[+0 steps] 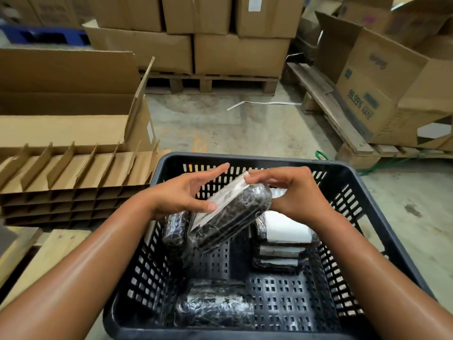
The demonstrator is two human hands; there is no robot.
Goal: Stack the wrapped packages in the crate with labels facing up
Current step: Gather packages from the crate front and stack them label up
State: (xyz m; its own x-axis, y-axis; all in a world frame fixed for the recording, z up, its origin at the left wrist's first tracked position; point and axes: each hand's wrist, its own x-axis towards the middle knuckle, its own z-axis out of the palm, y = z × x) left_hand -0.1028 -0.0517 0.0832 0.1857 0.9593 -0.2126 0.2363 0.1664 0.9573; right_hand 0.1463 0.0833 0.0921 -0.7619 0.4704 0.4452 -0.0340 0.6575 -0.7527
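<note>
Between the hands, the held package is wrapped in glossy, crinkled clear plastic film with a matt white paper label. Below them, the crate is matt dark perforated plastic. Left of the hands, the dividers are rough brown corrugated cardboard.

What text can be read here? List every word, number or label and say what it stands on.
"99.99% RATE": side of the open box at right, printed sideways.
Script brand word higher on that box: too blurred to read.
Label on the held package: too blurred.
White labels on the stack in the crate: no legible print.
Stickers on the far boxes: unreadable.
</note>
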